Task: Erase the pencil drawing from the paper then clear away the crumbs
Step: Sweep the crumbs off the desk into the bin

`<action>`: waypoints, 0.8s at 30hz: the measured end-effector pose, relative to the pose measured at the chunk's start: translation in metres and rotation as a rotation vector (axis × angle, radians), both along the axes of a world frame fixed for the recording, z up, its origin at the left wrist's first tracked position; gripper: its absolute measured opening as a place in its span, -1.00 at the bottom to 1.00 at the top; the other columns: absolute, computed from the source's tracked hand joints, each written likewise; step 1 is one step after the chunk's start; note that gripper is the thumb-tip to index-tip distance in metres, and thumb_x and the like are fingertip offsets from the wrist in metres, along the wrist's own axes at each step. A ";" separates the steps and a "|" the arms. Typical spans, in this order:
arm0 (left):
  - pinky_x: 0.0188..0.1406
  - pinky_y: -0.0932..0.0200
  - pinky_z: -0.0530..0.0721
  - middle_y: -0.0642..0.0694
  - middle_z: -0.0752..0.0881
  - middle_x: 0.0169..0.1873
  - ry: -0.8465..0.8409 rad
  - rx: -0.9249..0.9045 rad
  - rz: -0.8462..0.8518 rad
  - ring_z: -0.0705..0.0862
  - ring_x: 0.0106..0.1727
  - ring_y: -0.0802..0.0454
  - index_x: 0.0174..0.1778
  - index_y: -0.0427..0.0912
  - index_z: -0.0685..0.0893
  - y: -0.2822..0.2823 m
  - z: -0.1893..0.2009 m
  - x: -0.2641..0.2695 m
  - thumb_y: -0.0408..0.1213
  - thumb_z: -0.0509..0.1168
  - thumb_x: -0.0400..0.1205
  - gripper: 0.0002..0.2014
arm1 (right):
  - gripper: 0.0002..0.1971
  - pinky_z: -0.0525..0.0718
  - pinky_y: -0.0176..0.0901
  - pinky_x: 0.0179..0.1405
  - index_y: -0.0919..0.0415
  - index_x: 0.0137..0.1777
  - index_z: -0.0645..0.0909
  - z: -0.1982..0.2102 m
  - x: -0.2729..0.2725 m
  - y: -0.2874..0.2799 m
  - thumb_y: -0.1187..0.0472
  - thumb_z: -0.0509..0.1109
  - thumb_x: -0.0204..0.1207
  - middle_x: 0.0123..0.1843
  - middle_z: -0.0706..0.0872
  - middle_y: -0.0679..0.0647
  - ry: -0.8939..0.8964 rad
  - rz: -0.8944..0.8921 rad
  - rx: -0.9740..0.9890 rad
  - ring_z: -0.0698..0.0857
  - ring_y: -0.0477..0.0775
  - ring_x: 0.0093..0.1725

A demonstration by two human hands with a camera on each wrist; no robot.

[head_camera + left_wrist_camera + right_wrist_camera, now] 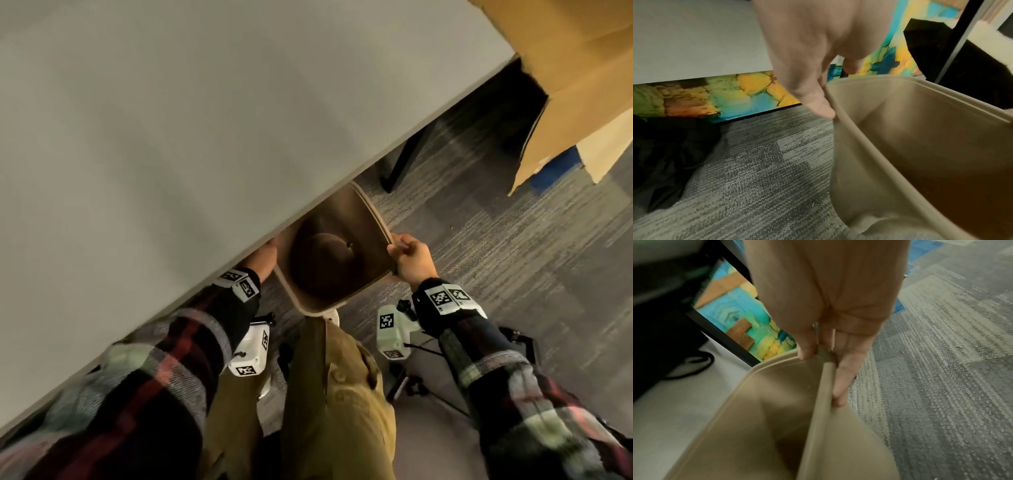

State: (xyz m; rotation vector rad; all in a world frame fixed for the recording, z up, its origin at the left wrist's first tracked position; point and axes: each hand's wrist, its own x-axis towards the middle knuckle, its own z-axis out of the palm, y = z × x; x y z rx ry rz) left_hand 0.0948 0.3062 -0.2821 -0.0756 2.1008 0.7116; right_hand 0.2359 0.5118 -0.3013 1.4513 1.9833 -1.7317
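A tan plastic bin (371,219) sits below the edge of the grey table (171,137), partly under it. My right hand (409,257) pinches the bin's right rim (826,369), thumb inside and fingers outside. My left hand (265,255) is at the bin's left rim, half hidden by the table edge. In the left wrist view the left thumb (818,105) presses on the rim (838,113) while the other fingers go behind it. A dark round shape lies in the bin's bottom (325,260). No paper, eraser or crumbs are in sight.
Grey patterned carpet (496,257) covers the floor. A black table leg (407,161) stands just beyond the bin. A cardboard box (582,85) is at the upper right. A colourful panel (735,92) leans under the table. Black bags (663,154) lie to the left.
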 end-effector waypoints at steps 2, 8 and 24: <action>0.48 -0.12 0.36 -0.36 0.41 0.46 -0.028 0.034 0.061 0.42 0.45 -0.28 0.58 -0.26 0.23 0.009 -0.031 -0.008 -0.09 0.01 0.75 -0.50 | -0.69 0.68 0.00 -0.13 0.28 0.13 0.64 -0.033 -0.004 0.014 0.50 0.13 0.57 -0.05 0.72 0.23 -0.073 0.091 0.064 0.68 0.18 -0.05; 0.34 -0.06 0.44 -0.24 0.32 0.55 -0.303 0.050 0.184 0.47 0.42 -0.27 0.62 -0.16 0.08 0.045 -0.110 -0.019 0.02 -0.10 0.75 -0.45 | -0.60 0.63 0.02 0.23 0.04 0.32 0.59 -0.127 -0.010 0.049 0.33 0.28 0.51 0.18 0.74 0.18 -0.257 0.189 0.132 0.68 0.19 0.21; 0.34 -0.11 0.42 -0.16 0.31 0.57 -0.406 0.011 0.079 0.52 0.41 -0.19 0.63 -0.05 0.15 0.128 -0.188 -0.040 0.26 -0.06 0.65 -0.31 | -0.54 0.48 -0.01 0.29 0.19 0.45 0.43 -0.206 -0.040 0.119 0.40 0.19 0.54 0.32 0.62 0.28 -0.365 0.194 0.146 0.55 0.32 0.34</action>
